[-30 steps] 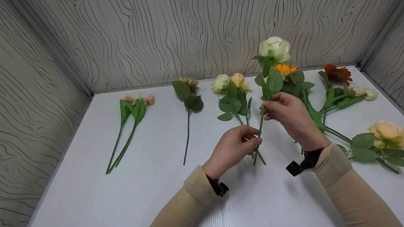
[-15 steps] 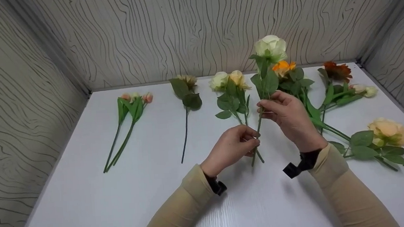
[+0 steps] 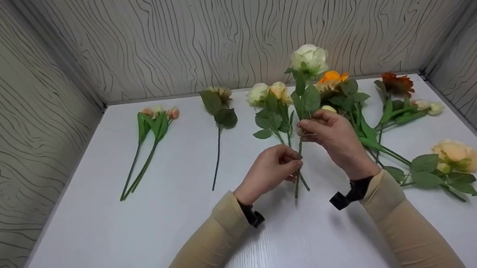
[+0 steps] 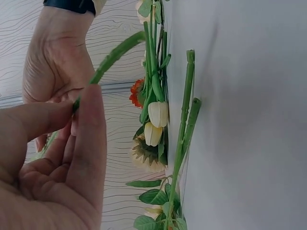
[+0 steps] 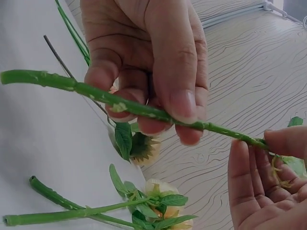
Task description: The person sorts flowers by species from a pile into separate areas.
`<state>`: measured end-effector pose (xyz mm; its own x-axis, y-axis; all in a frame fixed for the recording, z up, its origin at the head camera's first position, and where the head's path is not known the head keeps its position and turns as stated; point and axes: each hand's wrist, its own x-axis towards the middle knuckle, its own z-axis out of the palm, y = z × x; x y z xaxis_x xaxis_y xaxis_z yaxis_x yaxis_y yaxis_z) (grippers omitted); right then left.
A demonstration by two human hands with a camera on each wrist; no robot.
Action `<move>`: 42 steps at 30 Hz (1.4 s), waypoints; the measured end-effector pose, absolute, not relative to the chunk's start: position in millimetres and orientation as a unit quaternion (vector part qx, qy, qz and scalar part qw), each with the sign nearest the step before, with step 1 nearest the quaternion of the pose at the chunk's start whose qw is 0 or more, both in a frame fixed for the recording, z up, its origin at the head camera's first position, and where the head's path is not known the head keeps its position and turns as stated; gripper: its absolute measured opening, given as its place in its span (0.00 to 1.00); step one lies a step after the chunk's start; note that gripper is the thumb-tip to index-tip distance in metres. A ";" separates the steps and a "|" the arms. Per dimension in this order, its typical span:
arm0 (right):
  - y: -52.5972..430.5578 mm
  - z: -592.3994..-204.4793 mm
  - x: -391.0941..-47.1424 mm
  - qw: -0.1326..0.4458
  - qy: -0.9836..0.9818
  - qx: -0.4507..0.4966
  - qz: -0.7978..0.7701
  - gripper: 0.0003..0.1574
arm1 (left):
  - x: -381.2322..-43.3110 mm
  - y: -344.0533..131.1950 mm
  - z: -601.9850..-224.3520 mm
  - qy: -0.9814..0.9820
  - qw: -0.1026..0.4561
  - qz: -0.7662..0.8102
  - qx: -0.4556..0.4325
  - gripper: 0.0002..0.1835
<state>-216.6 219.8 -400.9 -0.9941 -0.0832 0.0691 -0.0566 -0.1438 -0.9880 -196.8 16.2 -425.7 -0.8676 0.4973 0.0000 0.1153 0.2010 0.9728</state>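
Observation:
A white rose (image 3: 309, 59) stands almost upright over the table, held by both hands. My right hand (image 3: 337, 141) pinches its stem just below the leaves. Lower down, my left hand (image 3: 269, 170) pinches the same stem between thumb and fingers. The bare stem end sticks out past the left hand, seen as a bent green stem (image 5: 53, 80) in the right wrist view. Behind the hands lie a second white rose (image 3: 259, 95) and a yellow rose (image 3: 278, 91), their stems crossing under the held one.
Tulips (image 3: 156, 124) lie at the left, and a dull beige flower (image 3: 220, 96) with a dark stem lies right of them. Orange (image 3: 332, 76), rust-red (image 3: 397, 84) and peach (image 3: 456, 155) flowers crowd the right side. A patterned wall (image 3: 217, 37) rises behind the table.
Both hands have drifted left with the white rose, the right hand more than the left. More of the flowers by the orange bloom now shows. The flowers on the table lie as before.

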 end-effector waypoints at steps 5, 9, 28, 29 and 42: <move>227.2 -397.6 -218.9 -0.004 0.657 -0.038 -0.753 0.37 | -210.9 7.0 -423.5 0.773 0.171 0.587 0.171 0.05; 232.4 -394.6 -220.5 -0.025 0.642 -0.028 -0.766 0.34 | -228.4 -0.3 -425.8 0.793 0.171 0.568 0.139 0.07; 230.8 -400.2 -220.5 -0.018 0.642 -0.049 -0.765 0.24 | -256.8 9.9 -447.9 0.837 0.183 0.509 0.079 0.08; 230.6 -400.8 -220.5 -0.017 0.643 -0.048 -0.764 0.24 | -256.6 9.6 -447.7 0.839 0.184 0.506 0.079 0.09; 231.0 -405.8 -221.9 0.002 0.693 -0.035 -0.720 0.27 | -248.5 1.5 -435.0 0.872 0.109 0.467 0.102 0.21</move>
<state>-221.9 231.0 -405.8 -0.9975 -0.0516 0.0477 -0.0457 -0.0383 -0.9982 -248.5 1.5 -435.0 -0.9552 0.2803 -0.0949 0.0763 0.5429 0.8363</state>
